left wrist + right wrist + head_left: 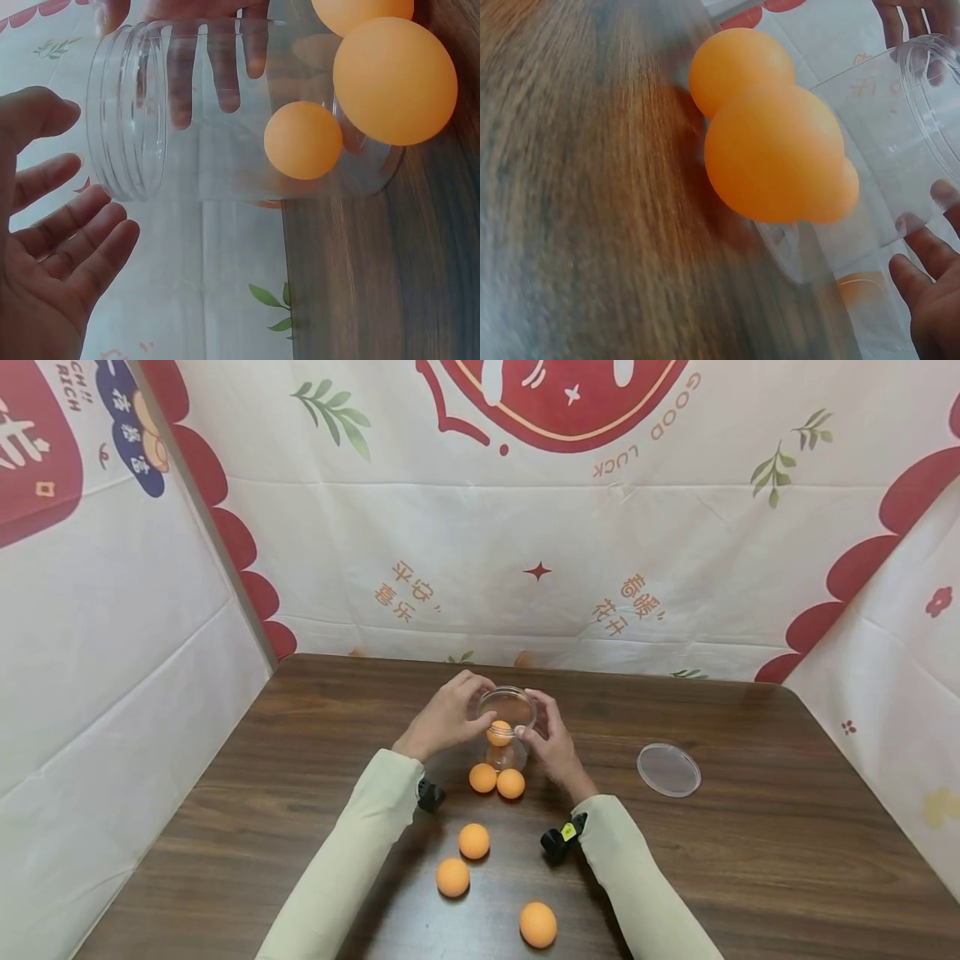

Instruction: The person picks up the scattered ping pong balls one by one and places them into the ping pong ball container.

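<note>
A clear jar [217, 161] with a threaded mouth stands upright on the table, one orange ball [304, 140] inside its lower part. My right hand [553, 743] holds the jar from the right, thumb near the rim and fingers along the far wall. On the other side, my left hand [447, 714] hovers beside the mouth. Its fingers [97, 244] are spread and loosely bent, apart from the jar and holding nothing in the left wrist view. Just in front of the jar, a left orange ball [483, 777] and a right orange ball [511, 783] sit close together.
Nearer me on the brown table [300, 827] lie three more orange balls, the closest orange ball [538, 925] between my forearms. A round clear lid [669, 770] lies flat to the right. A printed white cloth [480, 527] hangs behind the table.
</note>
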A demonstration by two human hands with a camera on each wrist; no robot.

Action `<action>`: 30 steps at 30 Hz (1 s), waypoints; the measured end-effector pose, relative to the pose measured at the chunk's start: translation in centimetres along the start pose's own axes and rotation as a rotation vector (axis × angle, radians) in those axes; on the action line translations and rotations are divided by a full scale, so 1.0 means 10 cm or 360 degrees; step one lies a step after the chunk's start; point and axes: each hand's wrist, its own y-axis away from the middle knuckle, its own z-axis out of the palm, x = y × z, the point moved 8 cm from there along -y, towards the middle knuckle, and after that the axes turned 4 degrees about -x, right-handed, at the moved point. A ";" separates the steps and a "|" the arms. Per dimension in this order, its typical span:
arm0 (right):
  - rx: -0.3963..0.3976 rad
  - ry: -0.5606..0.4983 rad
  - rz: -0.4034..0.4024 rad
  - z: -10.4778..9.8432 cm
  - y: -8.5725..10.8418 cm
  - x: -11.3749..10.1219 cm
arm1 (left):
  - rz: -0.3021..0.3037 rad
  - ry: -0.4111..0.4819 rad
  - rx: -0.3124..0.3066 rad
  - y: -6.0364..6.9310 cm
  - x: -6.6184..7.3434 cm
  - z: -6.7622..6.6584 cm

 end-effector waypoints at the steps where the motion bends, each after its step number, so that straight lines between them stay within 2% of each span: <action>1: -0.0002 0.0002 0.0008 0.00 0.00 0.00 | -0.0001 0.0005 0.0011 0.01 0.00 -0.02; 7: -0.0024 0.0014 0.0028 0.01 0.01 0.00 | -0.0018 0.0028 0.0088 0.09 -0.02 -0.12; 12: -0.0039 0.0012 0.0003 -0.01 -0.01 -0.01 | 0.0003 -0.0008 0.0091 0.14 0.02 -0.19; 16: -0.0047 0.0024 -0.0007 -0.03 -0.02 -0.01 | -0.0024 -0.0042 0.0097 0.19 0.03 -0.24; 19: -0.0048 0.0055 -0.0009 -0.04 -0.01 -0.01 | -0.0041 -0.0074 0.0074 0.22 0.05 -0.27; 30: -0.0052 0.0048 -0.0041 -0.03 -0.02 -0.03 | 0.0026 -0.0204 -0.0014 0.35 0.16 -0.29</action>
